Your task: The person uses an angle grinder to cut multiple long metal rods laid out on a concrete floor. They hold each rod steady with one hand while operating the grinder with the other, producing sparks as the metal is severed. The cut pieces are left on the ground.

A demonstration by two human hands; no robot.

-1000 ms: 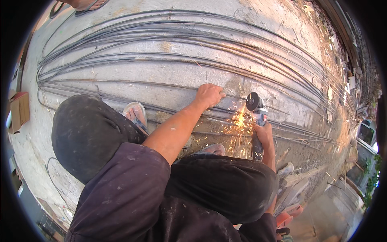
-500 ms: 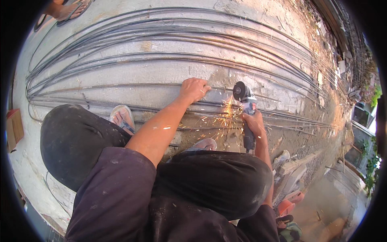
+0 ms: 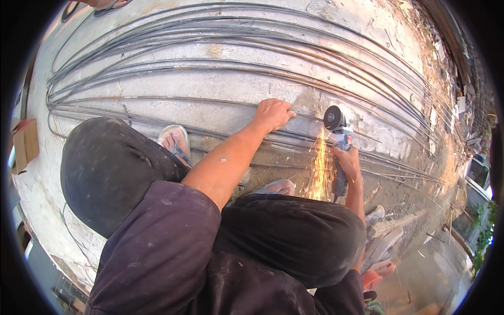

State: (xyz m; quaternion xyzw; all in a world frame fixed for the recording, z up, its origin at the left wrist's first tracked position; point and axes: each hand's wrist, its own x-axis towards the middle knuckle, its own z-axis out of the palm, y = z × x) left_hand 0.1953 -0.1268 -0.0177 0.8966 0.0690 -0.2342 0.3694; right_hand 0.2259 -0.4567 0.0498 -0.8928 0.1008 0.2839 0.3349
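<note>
My right hand (image 3: 347,159) is closed round the body of an angle grinder (image 3: 343,139), its dark round disc (image 3: 333,117) turned toward the far side. The disc's edge meets a thin steel rebar rod (image 3: 210,101), and a dense stream of orange sparks (image 3: 319,173) falls from there toward my foot (image 3: 281,187). A short way left of the disc, my left hand (image 3: 274,114) is closed over the same rod and presses it to the ground. Its fingertips curl at the far side, partly hidden.
Several long bent rebar rods (image 3: 220,38) fan across the concrete floor beyond my hands. More rods (image 3: 226,134) run under my forearm. Wooden boards (image 3: 396,223) and a red-orange object (image 3: 378,275) lie at lower right. A cardboard box (image 3: 25,144) stands far left; another person's foot (image 3: 100,3) shows at top left.
The sparks, scattered before, now pour in a thicker, longer stream toward me. The view has shifted, so hands and grinder appear farther right. Both hands keep their hold.
</note>
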